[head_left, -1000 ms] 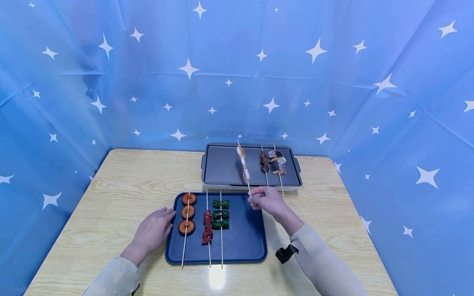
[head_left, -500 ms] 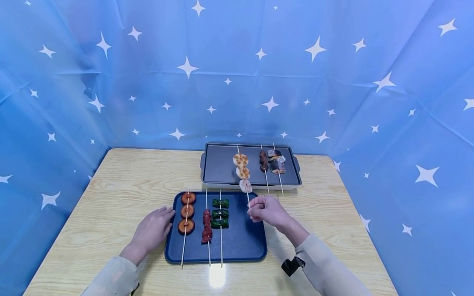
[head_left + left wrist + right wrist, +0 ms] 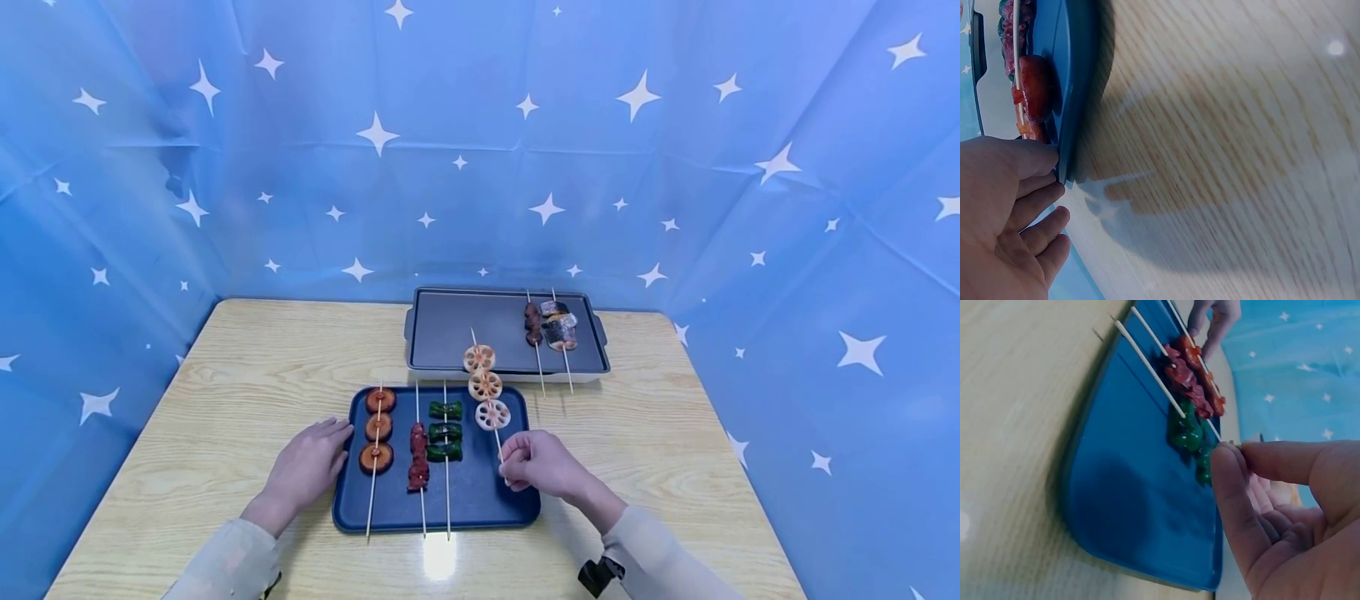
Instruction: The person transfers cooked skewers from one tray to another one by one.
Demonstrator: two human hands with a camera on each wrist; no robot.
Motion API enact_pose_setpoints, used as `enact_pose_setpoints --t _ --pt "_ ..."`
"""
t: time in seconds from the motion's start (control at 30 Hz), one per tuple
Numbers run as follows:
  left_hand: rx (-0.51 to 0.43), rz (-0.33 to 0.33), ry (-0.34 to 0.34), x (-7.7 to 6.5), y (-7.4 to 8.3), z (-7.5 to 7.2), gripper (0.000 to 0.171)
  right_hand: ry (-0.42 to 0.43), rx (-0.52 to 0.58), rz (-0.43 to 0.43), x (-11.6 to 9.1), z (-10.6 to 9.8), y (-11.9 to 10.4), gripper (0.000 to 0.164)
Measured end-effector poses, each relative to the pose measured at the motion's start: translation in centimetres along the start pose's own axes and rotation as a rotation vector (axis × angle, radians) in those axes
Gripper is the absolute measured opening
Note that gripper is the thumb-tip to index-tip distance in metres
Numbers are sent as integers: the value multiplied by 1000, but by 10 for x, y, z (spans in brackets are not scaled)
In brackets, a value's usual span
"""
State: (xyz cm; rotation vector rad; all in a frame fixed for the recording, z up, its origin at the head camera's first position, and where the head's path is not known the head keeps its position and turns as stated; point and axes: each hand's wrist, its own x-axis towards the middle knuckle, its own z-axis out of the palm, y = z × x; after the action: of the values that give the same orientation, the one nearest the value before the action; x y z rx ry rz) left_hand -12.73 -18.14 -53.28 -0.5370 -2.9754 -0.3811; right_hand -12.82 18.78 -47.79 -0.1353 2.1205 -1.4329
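My right hand (image 3: 542, 462) pinches the bare lower end of a lotus root skewer (image 3: 485, 385) between thumb and fingers. Its slices hang over the right part of the blue tray (image 3: 491, 508), with the tip reaching toward the grill plate. In the right wrist view, thumb and forefinger meet, and the skewer is mostly hidden behind them. My left hand (image 3: 309, 467) touches the tray's left rim with relaxed fingers. On the tray lie a skewer of round orange-brown slices (image 3: 377, 427), a red meat skewer (image 3: 418, 458) and a green pepper skewer (image 3: 446, 432).
Behind the tray stands a dark grill plate (image 3: 465, 321) with side handles. A brown meat skewer (image 3: 532, 323) and a fish skewer (image 3: 559, 325) lie on its right side, handles jutting over the front edge. The wooden table (image 3: 225, 375) meets a blue starred curtain (image 3: 480, 208).
My right hand has drawn the lotus root skewer from above the grill plate toward the tray, turning the round slice faces up into view. The left hand stays at the tray's rim.
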Motion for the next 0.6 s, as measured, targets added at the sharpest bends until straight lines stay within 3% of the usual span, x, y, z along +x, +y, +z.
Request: enact_pose_setpoints --t 0.6 --pt "-3 19 26 0 -1 1 37 -103 -121 -28 -25 6 22 7"
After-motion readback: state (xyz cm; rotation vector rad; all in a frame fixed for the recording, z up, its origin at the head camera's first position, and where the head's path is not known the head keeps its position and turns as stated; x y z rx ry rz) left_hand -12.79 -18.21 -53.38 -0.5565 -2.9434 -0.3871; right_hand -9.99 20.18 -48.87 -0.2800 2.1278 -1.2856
